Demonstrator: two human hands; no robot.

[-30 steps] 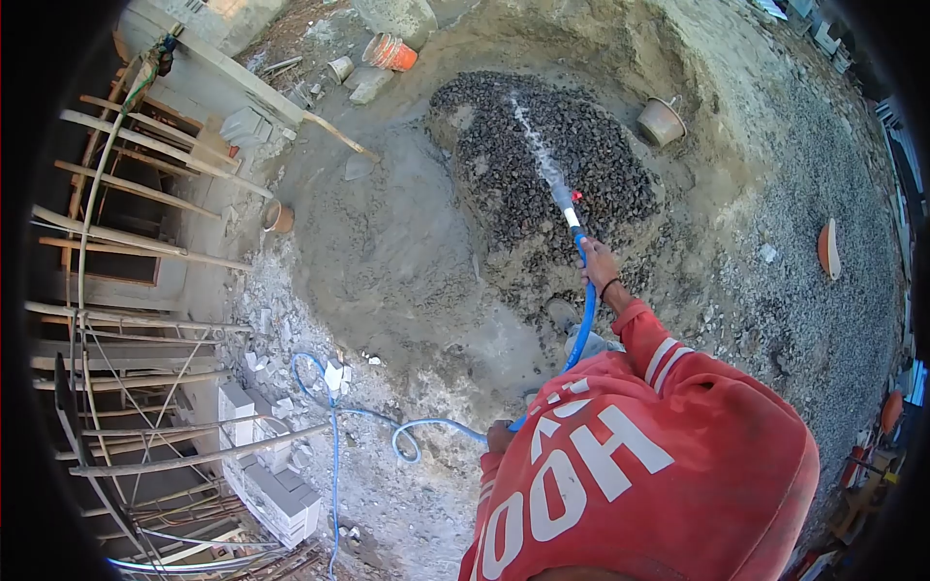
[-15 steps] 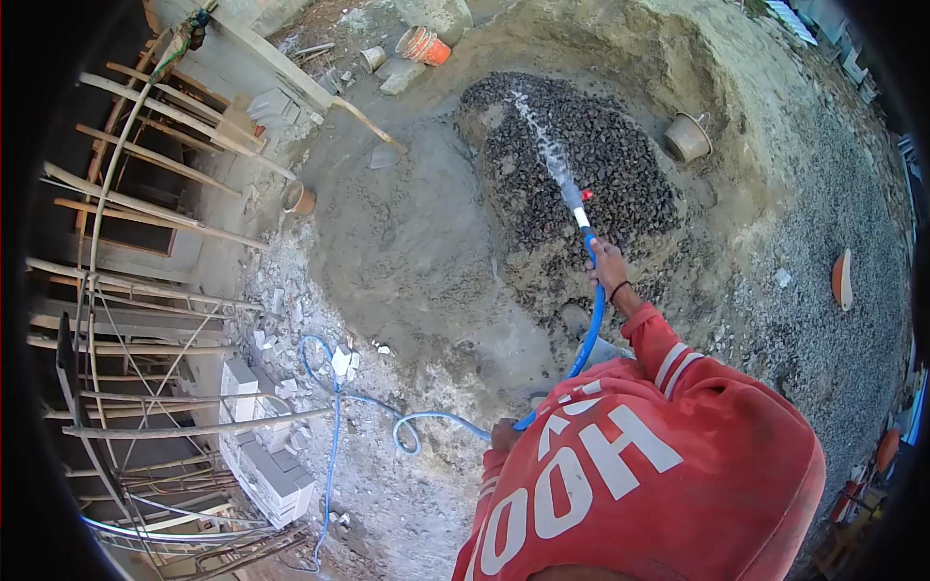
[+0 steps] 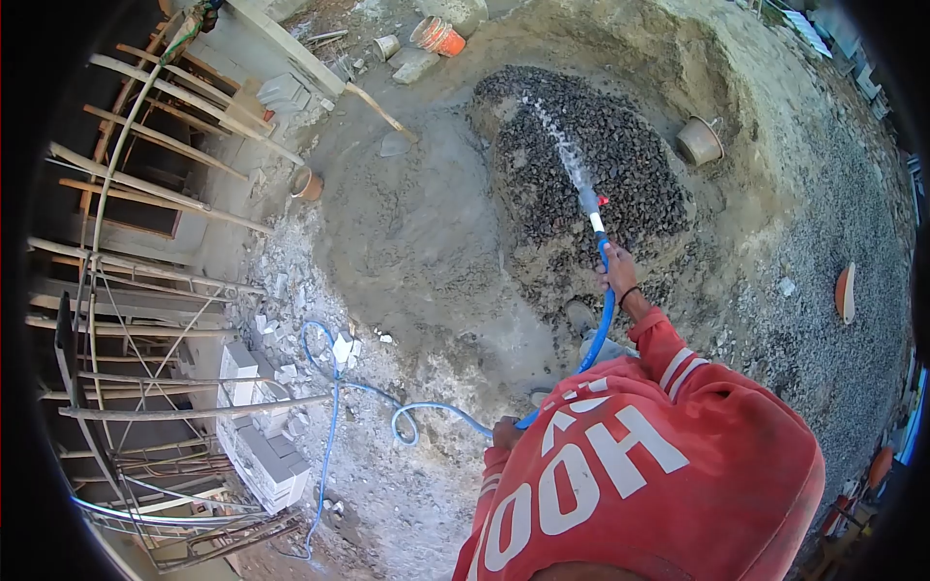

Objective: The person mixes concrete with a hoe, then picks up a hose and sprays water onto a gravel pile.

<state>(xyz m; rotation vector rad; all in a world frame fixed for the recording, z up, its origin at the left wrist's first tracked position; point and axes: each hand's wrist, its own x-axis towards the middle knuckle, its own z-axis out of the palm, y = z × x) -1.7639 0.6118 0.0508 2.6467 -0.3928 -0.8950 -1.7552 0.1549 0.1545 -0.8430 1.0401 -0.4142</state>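
Note:
My right hand (image 3: 618,269) is wrapped round the blue hose (image 3: 599,334) just behind its grey and white nozzle (image 3: 592,205), which has a red valve handle. Water (image 3: 559,138) shoots from the nozzle onto a heap of dark wet gravel (image 3: 601,155). Lower down, at the front of the red hoodie, my left hand (image 3: 505,433) is closed on the same hose, partly hidden by the hoodie. Left of the gravel lies a spread of wet grey mix (image 3: 417,223), with a shovel (image 3: 392,143) resting in it.
Buckets stand around the mix: an orange one (image 3: 438,37), a brown one (image 3: 306,184) and a grey one (image 3: 699,141). Wooden poles (image 3: 174,266) stick out at the left. Grey blocks (image 3: 266,455) are stacked lower left. Hose loops (image 3: 405,426) cross the ground. Loose gravel (image 3: 814,242) covers the right.
The camera view has shifted, so most ground objects appear farther right. The nozzle and my right hand also appear slightly farther right, and water still lands on the gravel.

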